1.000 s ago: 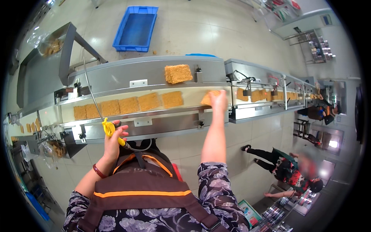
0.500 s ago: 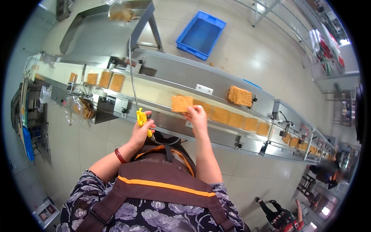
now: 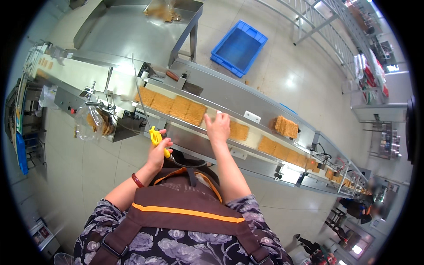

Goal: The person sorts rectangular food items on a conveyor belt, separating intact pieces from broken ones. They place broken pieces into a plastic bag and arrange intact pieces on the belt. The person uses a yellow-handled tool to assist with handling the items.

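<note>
My left hand point(image 3: 158, 152) is closed round the yellow handle of an air blow gun point(image 3: 155, 136). Its long thin metal tube slants up and left across the conveyor belt point(image 3: 254, 132). My right hand point(image 3: 218, 129) is over the belt, thumb and fingers apart, with no piece visible in it. Just left of it lies a close row of flat, square, golden-brown noodle cakes point(image 3: 176, 107). Another noodle cake point(image 3: 239, 131) sits right beside the hand, partly covered by it. Farther right, more cakes point(image 3: 282, 150) run along the belt.
A stack of cakes point(image 3: 286, 126) stands on the conveyor's far metal ledge. Beyond it, a blue crate point(image 3: 240, 47) rests on the floor. A steel table point(image 3: 128, 31) stands at the far left. Near the belt's left part hangs a clear bag of broken pieces point(image 3: 96, 121).
My right hand has let go of the noodle cake it pinched above the belt, and its fingers have spread. Cakes from the left have travelled right, up to my hand. The blow gun stays held.
</note>
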{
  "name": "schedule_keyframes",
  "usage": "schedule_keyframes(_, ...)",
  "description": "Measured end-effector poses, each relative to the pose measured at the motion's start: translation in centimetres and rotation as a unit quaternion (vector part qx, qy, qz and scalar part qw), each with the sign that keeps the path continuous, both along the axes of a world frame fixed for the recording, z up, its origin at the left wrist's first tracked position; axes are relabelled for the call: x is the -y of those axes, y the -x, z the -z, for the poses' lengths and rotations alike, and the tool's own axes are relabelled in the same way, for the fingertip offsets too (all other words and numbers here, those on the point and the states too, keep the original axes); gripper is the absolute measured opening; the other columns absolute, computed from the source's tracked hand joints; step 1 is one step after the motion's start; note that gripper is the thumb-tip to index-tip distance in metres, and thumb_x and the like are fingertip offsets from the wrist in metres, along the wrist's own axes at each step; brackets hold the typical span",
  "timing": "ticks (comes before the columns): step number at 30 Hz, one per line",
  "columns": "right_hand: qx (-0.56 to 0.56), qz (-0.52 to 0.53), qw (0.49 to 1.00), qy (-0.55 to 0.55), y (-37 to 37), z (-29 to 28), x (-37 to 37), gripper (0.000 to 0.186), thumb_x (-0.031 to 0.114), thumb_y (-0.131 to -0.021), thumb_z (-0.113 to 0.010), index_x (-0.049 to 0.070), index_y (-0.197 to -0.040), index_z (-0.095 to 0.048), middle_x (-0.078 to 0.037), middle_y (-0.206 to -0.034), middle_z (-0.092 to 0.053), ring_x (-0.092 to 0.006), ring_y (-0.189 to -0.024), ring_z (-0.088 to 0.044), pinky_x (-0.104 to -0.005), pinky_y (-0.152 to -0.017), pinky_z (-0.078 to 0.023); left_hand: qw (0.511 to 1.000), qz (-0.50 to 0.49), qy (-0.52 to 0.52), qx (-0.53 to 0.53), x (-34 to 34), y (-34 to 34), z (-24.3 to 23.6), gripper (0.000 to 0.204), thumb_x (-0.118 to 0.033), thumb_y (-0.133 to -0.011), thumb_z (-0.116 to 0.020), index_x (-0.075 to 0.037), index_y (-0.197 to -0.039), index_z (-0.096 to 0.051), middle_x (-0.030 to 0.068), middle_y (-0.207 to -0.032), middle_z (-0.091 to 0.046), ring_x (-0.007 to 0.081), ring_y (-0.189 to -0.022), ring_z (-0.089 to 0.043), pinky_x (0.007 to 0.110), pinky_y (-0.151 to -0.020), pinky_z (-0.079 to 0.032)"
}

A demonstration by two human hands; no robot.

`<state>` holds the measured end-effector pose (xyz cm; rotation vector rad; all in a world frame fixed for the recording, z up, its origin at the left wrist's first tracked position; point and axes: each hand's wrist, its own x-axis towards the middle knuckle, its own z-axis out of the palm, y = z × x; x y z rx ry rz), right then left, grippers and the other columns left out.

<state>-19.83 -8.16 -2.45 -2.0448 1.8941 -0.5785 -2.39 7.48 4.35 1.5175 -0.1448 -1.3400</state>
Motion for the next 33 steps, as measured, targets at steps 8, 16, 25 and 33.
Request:
schedule_keyframes(8, 0.203, 0.129, 0.959, -0.146, 1.7, 3.1, 0.6, 0.036, 0.025, -0.078, -0.075, 0.004, -0.098, -0.056, -0.011, -0.090, -0.059, -0.0293, -0.086, -0.060, -0.0411, -0.077, -0.050, 0.999, 0.054, 0.002, -0.007, 1.6, -1.8, 1.4, 0.043, -0.019, -0.093, -0.058, -0.009, -0.132, -0.045, 0.0047, -0.108, -0.053, 0.0131, -0.093, -0.057, 0.029, -0.072, -0.050)
schedule_keyframes(16, 0.079, 0.216, 0.968, -0.097, 5.2, 1.3, 1.4, 0.058, 0.034, -0.074, -0.080, 0.001, -0.114, -0.053, -0.015, -0.098, -0.058, -0.0329, -0.098, -0.058, -0.0427, -0.085, -0.047, 0.995, 0.100, -0.002, 0.001, 3.8, 0.4, 1.2, 0.041, -0.019, -0.093, -0.057, -0.009, -0.132, -0.046, 0.0046, -0.109, -0.052, 0.0129, -0.092, -0.057, 0.029, -0.072, -0.051)
schedule_keyframes(25, 0.357, 0.356, 0.855, -0.119, 22.1, 1.5, -1.2, 0.027, 0.015, -0.086, -0.069, 0.003, -0.104, -0.054, -0.012, -0.092, -0.061, -0.0214, -0.068, -0.064, -0.0325, -0.051, -0.051, 0.994, 0.106, -0.006, 0.013, 4.3, 3.9, 1.0, 0.039, -0.017, -0.093, -0.057, -0.011, -0.130, -0.047, 0.0031, -0.106, -0.052, 0.0120, -0.091, -0.056, 0.029, -0.072, -0.051)
schedule_keyframes(33, -0.019, 0.166, 0.985, -0.036, 14.6, 1.5, 0.8, 0.041, 0.037, -0.076, -0.076, 0.007, -0.100, -0.062, -0.015, -0.106, -0.056, -0.0326, -0.100, -0.057, -0.0430, -0.085, -0.048, 0.991, 0.132, 0.000, 0.006, 4.3, 7.1, 0.8, 0.041, -0.019, -0.094, -0.058, -0.011, -0.132, -0.046, 0.0037, -0.108, -0.052, 0.0126, -0.093, -0.056, 0.029, -0.074, -0.050)
